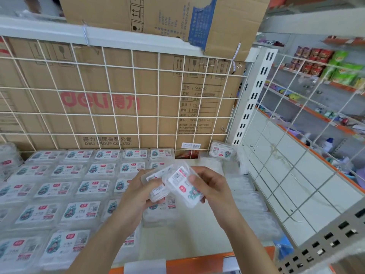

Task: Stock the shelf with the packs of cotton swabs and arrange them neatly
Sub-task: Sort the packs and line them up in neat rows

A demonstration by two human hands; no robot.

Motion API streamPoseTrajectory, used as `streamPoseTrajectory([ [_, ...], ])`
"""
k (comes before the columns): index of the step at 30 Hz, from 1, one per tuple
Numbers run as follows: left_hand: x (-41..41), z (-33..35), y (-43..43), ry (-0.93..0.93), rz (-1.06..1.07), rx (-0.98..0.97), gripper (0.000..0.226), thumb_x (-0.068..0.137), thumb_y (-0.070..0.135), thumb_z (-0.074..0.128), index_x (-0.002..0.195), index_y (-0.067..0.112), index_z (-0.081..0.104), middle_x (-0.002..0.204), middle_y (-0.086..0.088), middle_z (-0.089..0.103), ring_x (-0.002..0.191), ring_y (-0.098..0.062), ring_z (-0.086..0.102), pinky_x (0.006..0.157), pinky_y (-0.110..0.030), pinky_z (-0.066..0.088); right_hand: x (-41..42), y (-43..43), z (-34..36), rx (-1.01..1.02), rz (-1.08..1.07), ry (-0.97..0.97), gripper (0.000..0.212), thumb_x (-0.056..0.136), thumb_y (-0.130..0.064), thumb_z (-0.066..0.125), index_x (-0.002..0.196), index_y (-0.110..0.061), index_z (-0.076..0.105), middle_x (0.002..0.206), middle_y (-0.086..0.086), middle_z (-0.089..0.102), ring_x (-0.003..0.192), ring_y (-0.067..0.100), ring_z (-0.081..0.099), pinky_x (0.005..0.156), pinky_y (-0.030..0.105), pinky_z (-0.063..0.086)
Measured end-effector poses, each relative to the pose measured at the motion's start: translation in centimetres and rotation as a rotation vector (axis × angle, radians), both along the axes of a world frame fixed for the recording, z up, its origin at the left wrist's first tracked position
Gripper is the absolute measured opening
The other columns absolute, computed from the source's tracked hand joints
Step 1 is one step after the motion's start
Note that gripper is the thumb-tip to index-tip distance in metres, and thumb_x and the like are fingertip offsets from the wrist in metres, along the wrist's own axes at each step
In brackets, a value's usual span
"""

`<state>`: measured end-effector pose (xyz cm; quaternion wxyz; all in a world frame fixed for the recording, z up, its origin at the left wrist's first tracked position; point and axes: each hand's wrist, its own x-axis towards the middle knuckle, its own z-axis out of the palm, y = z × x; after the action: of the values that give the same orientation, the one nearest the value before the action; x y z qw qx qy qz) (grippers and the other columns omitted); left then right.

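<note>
Plainly, the main risk is a drop. We hold two packs at once above the cream shelf board (187, 234), and the smooth plastic could slide out of either grip while we sort them. Our left grip (136, 196) is curled round one flat, clear plastic pack of cotton swabs (156, 179). Our right grip (213, 186) pinches a second, tilted pack (182, 187), thumb on its label. The two packs seem to overlap in the middle, so pulling one free carelessly might knock the other onto the laid rows of packs (79, 188) just below and to the left, pushing them out of line. A pack set down askew would spoil the grid too. One lone pack (222, 151) sits tilted at the far right corner by the white wire mesh (118, 95), not yet aligned. Each pack looks like a shallow see-through box full of white swabs, with a white label carrying a red badge, a teal figure and a barcode. The held ones are blurred.
</note>
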<state>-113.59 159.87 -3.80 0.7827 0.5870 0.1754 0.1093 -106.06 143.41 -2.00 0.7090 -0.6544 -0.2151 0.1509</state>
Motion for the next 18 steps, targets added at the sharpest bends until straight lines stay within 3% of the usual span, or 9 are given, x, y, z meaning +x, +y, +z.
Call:
streamPoseTrajectory([
  [2,-0.3,0.0,-0.2,0.014,0.0,-0.011,0.039,0.068,0.028,0.074,0.103,0.018,0.06,0.084,-0.004,0.069,0.066,-0.011,0.065,0.051,-0.024,0.05,-0.2,0.0,0.2,0.007,-0.029,-0.015,0.007,0.079,-0.007,0.072,0.084,-0.009,0.068,0.066,-0.001,0.064,0.053,0.004,0.055,0.044,0.014,0.036],
  [4,-0.8,0.2,-0.5,0.033,0.005,-0.032,0.015,0.089,0.024,0.061,0.102,0.018,0.059,0.088,-0.007,0.067,0.064,-0.013,0.062,0.048,-0.025,0.048,-0.4,0.1,0.2,0.023,-0.036,-0.016,0.004,0.079,-0.004,0.071,0.078,-0.007,0.068,0.066,-0.006,0.067,0.058,0.004,0.061,0.05,0.015,0.043],
  [9,-2.4,0.9,-1.2,0.021,-0.147,0.093,0.063,0.063,0.057,0.065,0.113,0.02,0.054,0.103,-0.002,0.068,0.087,-0.017,0.064,0.06,-0.027,0.052,-1.4,1.0,-0.1,-0.009,-0.058,-0.057,0.009,0.068,-0.028,0.075,0.073,-0.021,0.074,0.078,0.004,0.069,0.069,0.012,0.064,0.061,0.023,0.048],
  [13,-3.1,1.0,-1.6,0.028,-0.159,0.12,0.054,0.066,0.039,0.063,0.115,0.021,0.052,0.106,-0.001,0.069,0.093,-0.015,0.067,0.071,-0.033,0.055,-2.4,1.6,-0.4,0.029,-0.137,-0.075,0.013,0.076,-0.018,0.075,0.089,-0.02,0.071,0.076,-0.005,0.065,0.068,0.005,0.061,0.06,0.018,0.047],
  [16,-3.1,0.5,-1.8,-0.035,-0.047,-0.043,0.054,0.065,0.021,0.073,0.115,0.015,0.052,0.107,-0.006,0.069,0.092,-0.02,0.068,0.066,-0.033,0.057,-3.9,1.8,-0.9,0.093,-0.196,0.053,0.031,0.084,-0.041,0.059,0.108,-0.023,0.064,0.092,-0.011,0.069,0.082,0.002,0.064,0.067,0.015,0.048],
  [18,-3.1,0.2,-1.6,-0.099,0.041,-0.129,0.056,0.064,0.014,0.073,0.114,0.013,0.05,0.109,-0.007,0.067,0.093,-0.02,0.068,0.066,-0.032,0.056,-5.1,2.1,-1.6,0.121,-0.144,0.131,0.047,0.078,-0.051,0.054,0.118,-0.028,0.059,0.106,-0.006,0.069,0.097,0.009,0.065,0.074,0.023,0.052],
])
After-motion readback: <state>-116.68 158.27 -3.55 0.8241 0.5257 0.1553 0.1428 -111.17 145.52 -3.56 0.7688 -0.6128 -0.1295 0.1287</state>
